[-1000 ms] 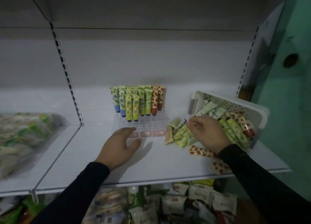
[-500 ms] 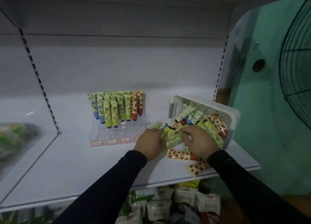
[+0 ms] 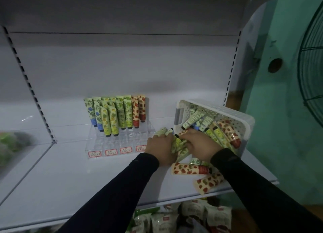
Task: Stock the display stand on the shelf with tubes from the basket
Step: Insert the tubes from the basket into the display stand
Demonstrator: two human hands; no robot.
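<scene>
green tubes (image 3: 179, 146): leaf-printed, bunched | hands: left (image 3: 161, 148), right (image 3: 201, 146) both clutching them

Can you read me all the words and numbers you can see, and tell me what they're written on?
No text here is sharp enough to quote.
Four red-framed price labels on the front of the clear display stand: too blurred to read.
Print on the tubes in the white basket, such as the pale green tube: too small.
Red marks on the snack bags below the shelf: unreadable.
</scene>
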